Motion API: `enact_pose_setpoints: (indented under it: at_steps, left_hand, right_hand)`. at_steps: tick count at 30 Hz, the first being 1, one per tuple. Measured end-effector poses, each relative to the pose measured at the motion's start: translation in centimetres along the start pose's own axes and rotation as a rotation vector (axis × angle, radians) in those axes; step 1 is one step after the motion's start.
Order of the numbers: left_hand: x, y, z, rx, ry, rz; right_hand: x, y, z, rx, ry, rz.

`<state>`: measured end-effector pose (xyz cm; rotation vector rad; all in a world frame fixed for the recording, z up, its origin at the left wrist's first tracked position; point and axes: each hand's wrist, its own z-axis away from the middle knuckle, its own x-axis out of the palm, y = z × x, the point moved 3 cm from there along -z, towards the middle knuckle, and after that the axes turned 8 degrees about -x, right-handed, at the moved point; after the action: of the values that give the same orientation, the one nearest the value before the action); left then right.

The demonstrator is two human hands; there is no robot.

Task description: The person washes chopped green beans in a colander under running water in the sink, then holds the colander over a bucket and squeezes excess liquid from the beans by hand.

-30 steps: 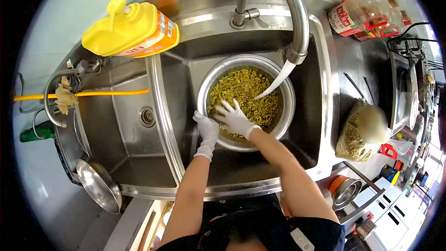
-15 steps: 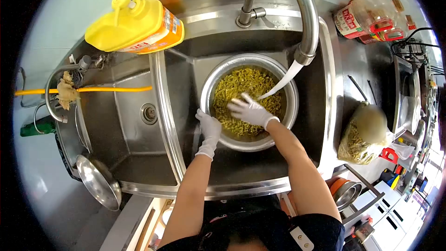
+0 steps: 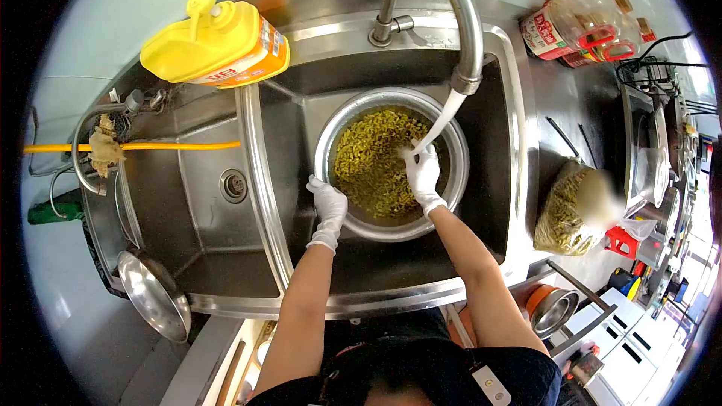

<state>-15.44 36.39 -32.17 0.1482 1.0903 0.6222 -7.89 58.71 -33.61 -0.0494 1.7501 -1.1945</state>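
The bowl (image 3: 391, 96) sits in the right basin (image 3: 410, 269), holding green pieces (image 3: 368, 152) in water. The gloved left hand (image 3: 328, 204) is at its near left rim; whether it grips is unclear. The gloved right hand (image 3: 423, 174) is over the pieces' right side under the running tap (image 3: 469, 45), its fingers blurred: open or closed, I cannot tell.

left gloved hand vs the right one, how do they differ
The left hand is at the rim of the metal basin; the right hand is inside it. The water stream falls at the right hand, while the left hand is clear of it. Both wear white gloves.
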Motion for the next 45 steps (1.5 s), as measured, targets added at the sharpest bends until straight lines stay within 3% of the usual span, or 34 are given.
enact_pose_setpoints:
  at_steps: [1,4,5,6,7,8,9,10,11,12,15,19,21,22,24,25,26,28,29,30,31,33,34,38,45]
  left_hand:
    - [-0.1,0.3,0.1,-0.013,-0.009,0.003]
    - [1.3,-1.6,-1.1,-0.217,-0.109,0.268]
    - [1.7,-2.1,-1.5,-0.315,-0.129,0.381]
    - [2.1,-2.3,-1.7,-0.457,-0.149,0.530]
    - [2.3,-2.4,-1.7,-0.471,-0.154,0.526]
    - [2.5,-2.6,-1.7,-0.484,-0.160,0.523]
    - [2.4,-2.6,-1.4,-0.367,-0.151,0.369]
    - [2.5,-2.7,-1.1,-0.250,-0.142,0.216]
    - [2.8,-3.0,-1.5,-0.284,-0.150,0.268]
    - [3.1,-3.3,-1.9,-0.318,-0.156,0.320]
    - [2.3,-2.3,-1.7,-0.333,-0.157,0.302]
    - [3.9,-3.9,-2.8,-0.422,-0.140,0.538]
    - [3.5,-3.7,-2.3,-0.338,-0.155,0.418]
    - [3.1,-3.4,-2.0,-0.272,-0.171,0.304]
    - [3.3,-3.6,-2.6,-0.421,-0.212,0.562]
    - [3.2,-3.7,-2.9,-0.398,-0.192,0.534]
    - [3.1,-3.8,-3.2,-0.376,-0.173,0.505]
    - [3.1,-4.6,-3.4,-0.137,-0.056,0.133]
    - [3.4,-5.2,-3.6,-0.112,-0.055,0.099]
    - [3.3,-5.7,-3.6,-0.087,-0.053,0.065]
    - [3.1,-5.4,-3.8,-0.146,-0.106,0.185]
    - [2.6,-4.8,-4.2,-0.312,-0.176,0.433]
    - [2.5,-4.6,-4.3,-0.420,-0.191,0.562]
    - [1.5,-2.9,-2.6,-0.167,-0.171,0.142]
    - [0.9,-2.3,-1.7,-0.049,-0.126,-0.050]
  right_hand:
    - [0.1,0.4,-0.5,0.305,-0.074,-0.194]
    - [4.2,3.2,-1.4,0.916,-0.229,-1.145]
    - [5.5,3.5,-1.5,1.088,-0.151,-1.457]
    - [4.5,3.6,-1.8,1.028,-0.084,-1.299]
    - [2.8,2.9,-2.4,0.966,-0.020,-1.141]
    - [-0.7,-0.6,-2.5,0.704,0.042,-0.869]
    - [-1.0,1.6,-2.3,0.321,0.048,-0.256]
    - [-0.9,3.1,-1.5,0.066,0.032,0.057]
    - [-0.8,3.6,-0.6,-0.190,0.015,0.370]
    - [0.2,4.0,0.8,0.013,-0.224,0.310]
    - [2.8,-0.5,5.2,0.066,-0.611,0.461]
    - [3.7,-3.2,7.2,-0.434,-0.984,0.387]
    - [2.4,-1.0,6.0,-0.709,-0.904,0.636]
    - [0.9,0.0,5.0,-0.684,-0.871,0.618]
    - [-0.2,0.6,3.9,-0.589,-0.838,0.604]
    - [-0.2,0.5,3.6,-0.520,-0.838,0.607]
    - [0.0,-0.1,3.7,-0.517,-0.732,0.594]
    - [1.1,0.2,3.3,-0.318,-0.467,0.309]
    - [1.8,0.5,3.1,-0.218,-0.334,0.168]
    - [2.1,0.3,2.8,-0.053,-0.122,-0.009]
    - [3.2,1.2,1.9,0.239,-0.098,-0.145]
    - [5.9,2.3,0.5,0.974,-0.124,-1.038]
    - [6.9,1.5,-0.3,1.167,-0.099,-1.408]
    - [7.3,1.2,-1.9,1.114,-0.105,-1.773]
    - [7.4,1.2,-2.2,0.952,-0.270,-1.782]
